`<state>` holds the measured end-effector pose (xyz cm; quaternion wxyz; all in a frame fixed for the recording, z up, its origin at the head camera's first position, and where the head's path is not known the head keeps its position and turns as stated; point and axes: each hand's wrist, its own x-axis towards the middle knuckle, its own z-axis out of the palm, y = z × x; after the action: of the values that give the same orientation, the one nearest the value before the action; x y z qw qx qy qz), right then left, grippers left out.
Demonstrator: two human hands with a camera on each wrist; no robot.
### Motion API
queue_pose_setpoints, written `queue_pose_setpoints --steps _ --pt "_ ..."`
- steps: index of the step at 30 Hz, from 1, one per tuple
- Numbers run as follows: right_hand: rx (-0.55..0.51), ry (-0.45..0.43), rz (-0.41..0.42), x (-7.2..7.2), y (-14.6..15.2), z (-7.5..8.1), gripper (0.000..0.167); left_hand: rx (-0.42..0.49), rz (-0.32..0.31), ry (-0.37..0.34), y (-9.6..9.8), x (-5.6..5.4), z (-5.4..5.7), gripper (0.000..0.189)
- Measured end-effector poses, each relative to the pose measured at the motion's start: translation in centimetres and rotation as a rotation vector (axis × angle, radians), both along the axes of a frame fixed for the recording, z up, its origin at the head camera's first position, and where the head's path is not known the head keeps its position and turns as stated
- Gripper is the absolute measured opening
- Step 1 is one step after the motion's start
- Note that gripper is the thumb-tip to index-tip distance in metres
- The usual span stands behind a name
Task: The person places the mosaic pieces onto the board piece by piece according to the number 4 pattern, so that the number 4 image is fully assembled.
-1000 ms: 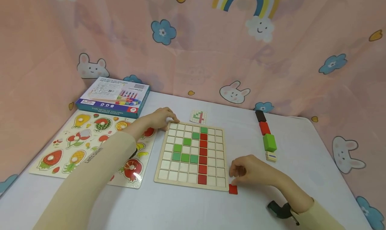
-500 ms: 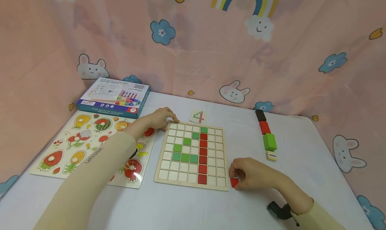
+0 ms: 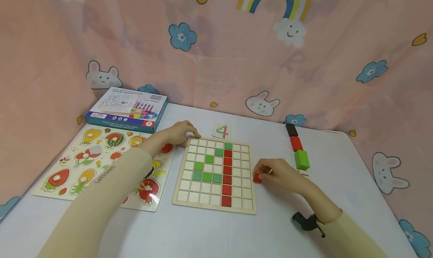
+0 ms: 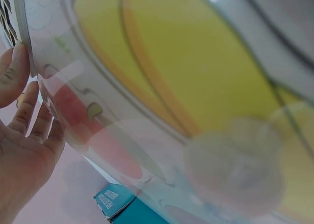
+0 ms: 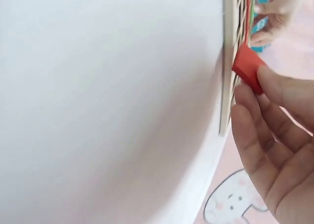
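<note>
My right hand (image 3: 279, 173) pinches a small red square tile (image 3: 257, 178) between thumb and fingers, just off the right edge of the wooden grid board (image 3: 203, 209). In the right wrist view, the red tile (image 5: 248, 69) is tilted beside the board's edge (image 5: 227, 62). My left hand (image 3: 179, 133) holds the board's upper left corner, index finger at the top edge and thumb at the side. In the left wrist view, my left hand (image 4: 24, 155) shows at the left edge. On the board are a column of red tiles (image 3: 227, 180) and several green tiles (image 3: 207, 176).
A small pattern card (image 3: 222, 131) lies behind the board. To the left are a fruit puzzle board (image 3: 111, 175), under my left forearm, and a flat box (image 3: 126, 107). On the right stand a black block (image 3: 291, 130), a red block (image 3: 296, 144) and a green block (image 3: 302, 160).
My right hand has picked up the red tile from the table near the board's lower right corner and carried it up alongside the right edge. My left hand has stayed at the corner.
</note>
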<state>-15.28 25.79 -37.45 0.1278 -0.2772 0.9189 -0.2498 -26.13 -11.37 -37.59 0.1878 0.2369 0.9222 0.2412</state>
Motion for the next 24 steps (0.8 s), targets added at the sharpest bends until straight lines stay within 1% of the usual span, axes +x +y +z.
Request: queue_pose_setpoints --steps 3,5,12,17,24 --pt "-0.031 0.001 -0.028 -0.4 -1.0 0.1 0.011 0.003 0.002 -0.001 0.0 0.0 0.0 0.053" --pt "-0.054 -0.005 -0.031 -0.5 -1.7 0.1 0.011 0.005 0.002 -0.001 0.0 0.0 0.0 0.053" --pt "-0.115 -0.071 0.007 -0.8 -3.8 -0.1 0.010 0.005 -0.002 -0.001 0.1 -0.1 -0.1 0.053" --pt "-0.116 -0.096 0.021 -0.7 -4.8 -0.2 0.009 0.008 -0.006 0.005 0.0 0.0 -0.1 0.053" --pt "-0.094 -0.155 0.034 -0.6 -5.4 -0.9 0.007 0.005 -0.007 0.005 -0.1 0.1 -0.1 0.053"
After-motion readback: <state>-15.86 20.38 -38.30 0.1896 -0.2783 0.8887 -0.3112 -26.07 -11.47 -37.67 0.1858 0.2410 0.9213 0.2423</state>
